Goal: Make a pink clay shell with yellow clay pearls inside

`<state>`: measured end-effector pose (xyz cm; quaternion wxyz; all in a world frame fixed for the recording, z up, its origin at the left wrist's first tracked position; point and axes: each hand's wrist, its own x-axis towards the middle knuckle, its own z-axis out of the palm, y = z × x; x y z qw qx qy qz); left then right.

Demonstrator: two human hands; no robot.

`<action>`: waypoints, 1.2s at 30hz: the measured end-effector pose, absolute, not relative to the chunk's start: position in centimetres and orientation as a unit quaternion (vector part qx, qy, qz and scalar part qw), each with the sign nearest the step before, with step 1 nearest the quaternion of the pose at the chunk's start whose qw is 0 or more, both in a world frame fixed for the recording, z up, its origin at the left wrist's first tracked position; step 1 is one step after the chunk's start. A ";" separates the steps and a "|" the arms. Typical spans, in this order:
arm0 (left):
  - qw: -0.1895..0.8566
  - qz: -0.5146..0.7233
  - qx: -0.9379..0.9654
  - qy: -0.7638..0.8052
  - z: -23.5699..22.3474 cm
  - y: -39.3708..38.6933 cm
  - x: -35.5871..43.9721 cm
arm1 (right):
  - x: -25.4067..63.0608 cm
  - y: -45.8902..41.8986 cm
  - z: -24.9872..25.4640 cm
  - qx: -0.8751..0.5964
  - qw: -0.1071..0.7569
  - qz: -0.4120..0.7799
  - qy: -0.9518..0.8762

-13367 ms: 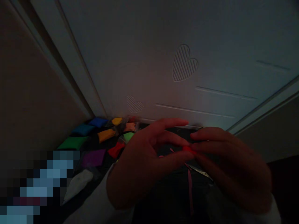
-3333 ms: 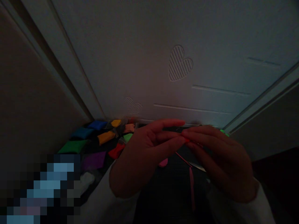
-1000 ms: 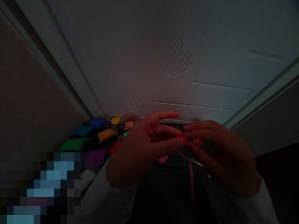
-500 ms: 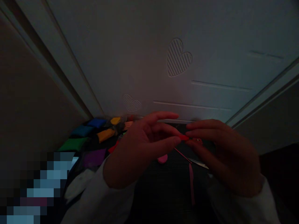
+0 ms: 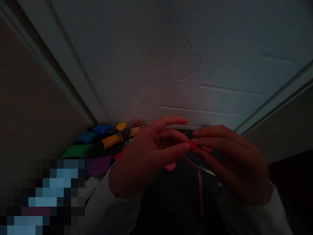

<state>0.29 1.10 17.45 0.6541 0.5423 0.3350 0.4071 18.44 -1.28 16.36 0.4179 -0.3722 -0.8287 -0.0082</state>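
Note:
A small red piece of what looks like modelling clay [image 5: 193, 145] is pinched between the thumb and finger of my left hand [image 5: 149, 155]. My right hand [image 5: 234, 160] meets it from the other side, thumb and fingertips on the piece's right end. Just behind the right fingertips shows another small reddish thing [image 5: 206, 148], too dark to make out. Under the hands lie a thin pink stick [image 5: 192, 163], a flat pink knife-like tool [image 5: 201, 192], a rounded pink piece [image 5: 170, 166] and a metal blade tip [image 5: 207, 171], partly behind my right hand.
Several coloured packets lie at the left: blue [image 5: 101, 128], green [image 5: 77, 151], orange [image 5: 111, 142], purple [image 5: 99, 165]. A white lump [image 5: 90, 187] sits by my left sleeve. A pale panel with a heart relief [image 5: 187, 62] stands behind the dark table [image 5: 171, 202].
Over the last second both hands stay nearly in place; the right fingertips drew slightly off the red piece and closed back on it. Earlier, the hands held it a little further right and lower.

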 end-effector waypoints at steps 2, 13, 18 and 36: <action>0.656 0.406 0.540 0.336 17.5 1.1 0.3 | 18.5 -1.3 16.4 -0.369 0.414 0.000 -0.832; 0.643 0.412 0.559 0.324 17.0 1.3 0.1 | 18.2 -1.1 16.3 -0.368 0.414 -0.009 -0.833; 0.639 0.413 0.569 0.312 16.8 1.2 0.2 | 18.0 -1.0 16.2 -0.364 0.419 -0.021 -0.832; 0.672 0.412 0.541 0.292 17.0 1.0 0.1 | 18.3 -1.2 16.2 -0.345 0.446 0.027 -0.825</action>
